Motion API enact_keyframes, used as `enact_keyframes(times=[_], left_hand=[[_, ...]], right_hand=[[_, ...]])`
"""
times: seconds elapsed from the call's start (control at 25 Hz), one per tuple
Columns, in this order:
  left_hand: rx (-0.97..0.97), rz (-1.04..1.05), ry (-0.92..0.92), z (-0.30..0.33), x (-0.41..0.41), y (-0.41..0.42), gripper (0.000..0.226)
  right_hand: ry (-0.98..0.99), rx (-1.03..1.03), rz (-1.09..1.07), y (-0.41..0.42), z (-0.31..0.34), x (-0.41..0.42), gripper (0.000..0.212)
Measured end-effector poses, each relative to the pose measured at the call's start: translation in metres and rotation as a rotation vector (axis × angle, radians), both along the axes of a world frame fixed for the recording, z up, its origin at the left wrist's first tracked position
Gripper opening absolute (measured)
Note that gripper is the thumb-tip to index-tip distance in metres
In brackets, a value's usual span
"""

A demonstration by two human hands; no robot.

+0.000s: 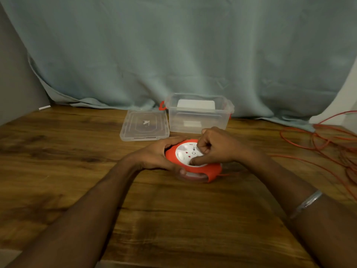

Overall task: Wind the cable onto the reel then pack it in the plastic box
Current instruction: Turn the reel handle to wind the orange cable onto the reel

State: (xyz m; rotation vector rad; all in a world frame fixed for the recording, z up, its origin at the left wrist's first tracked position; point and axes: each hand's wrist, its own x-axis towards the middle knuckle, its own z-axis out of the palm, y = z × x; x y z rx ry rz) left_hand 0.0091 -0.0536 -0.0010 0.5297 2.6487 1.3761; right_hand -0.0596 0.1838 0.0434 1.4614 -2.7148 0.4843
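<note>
A round orange cable reel with a white socket face lies flat on the wooden table, near the middle. My left hand grips the reel's left rim. My right hand rests on the white face with its fingers curled on the centre part. A thin orange cable leaves the reel's right side and lies in loose loops at the table's right. The clear plastic box stands open just behind the reel.
The box's clear lid lies flat to the left of the box. A grey-green cloth hangs behind the table. A small white object lies at the far left edge.
</note>
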Motion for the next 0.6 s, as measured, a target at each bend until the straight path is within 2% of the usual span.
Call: enact_keyframes(times=[0.12, 0.24, 0.32, 0.4, 0.48, 0.52, 0.6], left_hand=[[-0.043, -0.049, 0.046, -0.004, -0.001, 0.007, 0.109], [-0.060, -0.076, 0.038, -0.001, -0.001, 0.010, 0.105], [-0.063, -0.072, 0.016, 0.000, -0.001, 0.010, 0.106], [-0.040, -0.073, 0.018, -0.001, -0.001, 0.010, 0.106], [-0.025, -0.068, 0.012, -0.003, -0.001, 0.009, 0.106], [-0.027, -0.067, 0.006, -0.003, 0.000, 0.009, 0.107], [-0.043, -0.077, -0.016, -0.005, -0.002, 0.009, 0.117]], right_hand=[[-0.023, -0.078, -0.140, -0.006, -0.012, 0.004, 0.073], [0.050, -0.093, -0.273, -0.008, -0.014, 0.016, 0.075], [0.111, -0.127, -0.289, -0.005, -0.015, 0.021, 0.072], [0.158, -0.198, -0.222, 0.003, -0.017, 0.021, 0.054], [0.092, -0.233, -0.136, 0.013, -0.011, 0.018, 0.016], [0.051, -0.201, -0.106, 0.018, -0.007, 0.016, 0.018], [-0.034, -0.107, -0.102, 0.026, -0.001, 0.014, 0.036]])
